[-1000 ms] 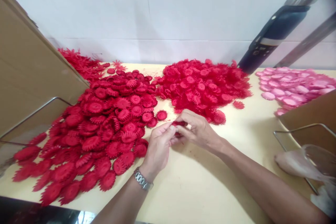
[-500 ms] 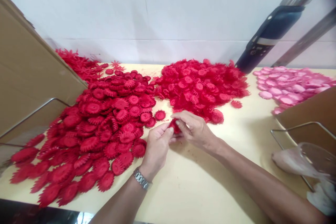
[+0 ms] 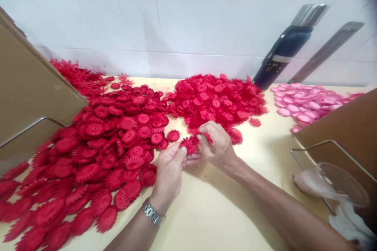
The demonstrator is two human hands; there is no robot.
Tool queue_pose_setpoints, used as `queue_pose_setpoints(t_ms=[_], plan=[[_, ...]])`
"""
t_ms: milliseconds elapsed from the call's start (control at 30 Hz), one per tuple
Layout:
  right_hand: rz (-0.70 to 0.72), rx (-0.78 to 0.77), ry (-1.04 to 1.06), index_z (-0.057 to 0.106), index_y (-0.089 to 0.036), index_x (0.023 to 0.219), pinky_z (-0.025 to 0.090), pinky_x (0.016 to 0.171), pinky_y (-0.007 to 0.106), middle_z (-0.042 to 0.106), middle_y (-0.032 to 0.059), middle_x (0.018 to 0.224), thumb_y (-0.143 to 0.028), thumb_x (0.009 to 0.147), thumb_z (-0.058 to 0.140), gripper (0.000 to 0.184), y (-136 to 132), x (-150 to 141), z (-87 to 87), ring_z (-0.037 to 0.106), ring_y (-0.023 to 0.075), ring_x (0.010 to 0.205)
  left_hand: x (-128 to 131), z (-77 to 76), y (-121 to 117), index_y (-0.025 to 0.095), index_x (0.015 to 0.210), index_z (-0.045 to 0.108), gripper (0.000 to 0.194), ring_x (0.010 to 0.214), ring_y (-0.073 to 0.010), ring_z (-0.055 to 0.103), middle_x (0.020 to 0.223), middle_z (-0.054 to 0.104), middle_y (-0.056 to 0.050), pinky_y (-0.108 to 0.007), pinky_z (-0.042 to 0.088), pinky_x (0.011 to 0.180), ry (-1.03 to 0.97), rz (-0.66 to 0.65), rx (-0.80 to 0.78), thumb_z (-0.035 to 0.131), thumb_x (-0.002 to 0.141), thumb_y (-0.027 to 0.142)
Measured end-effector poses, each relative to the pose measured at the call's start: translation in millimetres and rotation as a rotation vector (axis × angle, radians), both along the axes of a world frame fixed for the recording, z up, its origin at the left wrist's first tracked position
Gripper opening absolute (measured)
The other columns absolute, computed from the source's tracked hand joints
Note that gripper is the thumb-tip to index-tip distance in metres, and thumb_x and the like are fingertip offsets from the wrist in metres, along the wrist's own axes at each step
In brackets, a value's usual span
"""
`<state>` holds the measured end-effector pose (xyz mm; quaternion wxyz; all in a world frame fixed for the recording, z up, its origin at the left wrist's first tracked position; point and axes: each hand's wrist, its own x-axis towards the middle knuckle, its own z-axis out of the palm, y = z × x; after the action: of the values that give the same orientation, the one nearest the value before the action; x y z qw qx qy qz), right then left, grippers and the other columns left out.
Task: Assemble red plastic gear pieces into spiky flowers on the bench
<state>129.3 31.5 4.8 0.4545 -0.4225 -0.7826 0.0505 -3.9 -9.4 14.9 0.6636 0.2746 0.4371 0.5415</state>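
Note:
My left hand [image 3: 169, 170], with a metal watch at the wrist, grips red fringed flower pieces [image 3: 189, 145] between thumb and fingers. Beside it, my right hand [image 3: 219, 145] pinches another red fringed piece [image 3: 208, 138], partly hidden by its fingers. Both hands are close together over the pale table [image 3: 203, 211]. A large pile of dark red flower discs [image 3: 94, 164] spreads to the left of my left hand. Behind my right hand lies a second pile of red flower pieces [image 3: 218, 98]. One loose red disc [image 3: 173, 135] rests just past my left fingers.
Cardboard boxes stand at left [image 3: 38, 74] and right [image 3: 341, 133], with a wire frame [image 3: 332, 143] and a clear plastic cup [image 3: 344, 184] at right. Pink discs [image 3: 306, 104] lie back right. A dark blue bottle-like object [image 3: 284, 49] and metal strip [image 3: 326, 53] lean on the wall.
My hands have drawn slightly apart, and the red pieces between them now show more, spread open. The whole view has shifted, so the things appear further left and lower.

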Motion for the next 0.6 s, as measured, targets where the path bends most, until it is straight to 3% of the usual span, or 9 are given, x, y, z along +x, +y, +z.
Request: queue_pose_setpoints(t_ms=[67, 167, 300, 400, 533, 600], plan=[[-0.131, 0.017, 0.012, 0.047, -0.02, 0.073, 0.039, 0.058, 0.03, 0.052, 0.0019, 0.065, -0.015, 0.08, 0.043, 0.009, 6, 12, 3.3, 0.049, 0.0163, 0.06, -2, 0.7, -1, 0.013, 0.068, 0.057, 0.013, 0.056, -0.0162, 0.064, 0.056, 0.063, -0.001, -0.028, 0.051, 0.056, 0.009, 0.034, -0.021, 0.066, 0.065, 0.022], [-0.435, 0.065, 0.051, 0.05, -0.02, 0.076, 0.039, 0.055, 0.029, 0.051, 0.0009, 0.064, -0.018, 0.079, 0.046, 0.006, 22, 41, 9.7, 0.048, 0.0161, 0.057, -5, 0.6, -2, 0.012, 0.068, 0.059, 0.014, 0.057, -0.0172, 0.065, 0.06, 0.066, -0.003, -0.029, 0.052, 0.059, 0.021, 0.05, -0.02, 0.065, 0.067, 0.024], [-0.533, 0.158, -0.19, 0.058, -0.018, 0.093, 0.04, 0.076, 0.04, 0.061, 0.0098, 0.091, -0.017, 0.08, 0.046, 0.018, 37, 69, 16.0, 0.056, 0.0245, 0.085, -4, 0.8, -3, 0.011, 0.071, 0.06, 0.013, 0.062, -0.018, 0.067, 0.067, 0.067, -0.005, -0.031, 0.053, 0.065, 0.024, -0.017, -0.036, 0.062, 0.069, 0.024], [-0.382, 0.184, -0.192, 0.058, -0.017, 0.098, 0.041, 0.079, 0.041, 0.06, 0.0125, 0.099, -0.018, 0.082, 0.046, 0.02, 29, 58, 17.9, 0.054, 0.0257, 0.094, -3, 1.8, -2, 0.011, 0.069, 0.059, 0.011, 0.066, -0.0181, 0.067, 0.067, 0.066, -0.005, -0.034, 0.053, 0.07, 0.034, -0.005, -0.051, 0.061, 0.07, 0.022], [0.153, 0.034, -0.158, 0.056, -0.019, 0.078, 0.044, 0.063, 0.031, 0.058, 0.0054, 0.073, -0.023, 0.082, 0.053, 0.006, 6, 18, 13.5, 0.054, 0.0176, 0.071, -4, 0.8, -1, 0.011, 0.074, 0.062, 0.011, 0.068, -0.0157, 0.064, 0.072, 0.066, -0.005, -0.029, 0.051, 0.068, 0.016, -0.065, 0.026, 0.059, 0.073, 0.022], [0.234, 0.003, -0.166, 0.054, -0.019, 0.075, 0.043, 0.059, 0.029, 0.055, 0.0039, 0.069, -0.022, 0.082, 0.053, 0.008, -2, 3, 8.2, 0.051, 0.016, 0.065, -4, -1.9, -1, 0.013, 0.08, 0.064, 0.013, 0.069, -0.0142, 0.063, 0.075, 0.067, -0.005, -0.025, 0.05, 0.065, 0.011, -0.102, 0.07, 0.057, 0.075, 0.022]])
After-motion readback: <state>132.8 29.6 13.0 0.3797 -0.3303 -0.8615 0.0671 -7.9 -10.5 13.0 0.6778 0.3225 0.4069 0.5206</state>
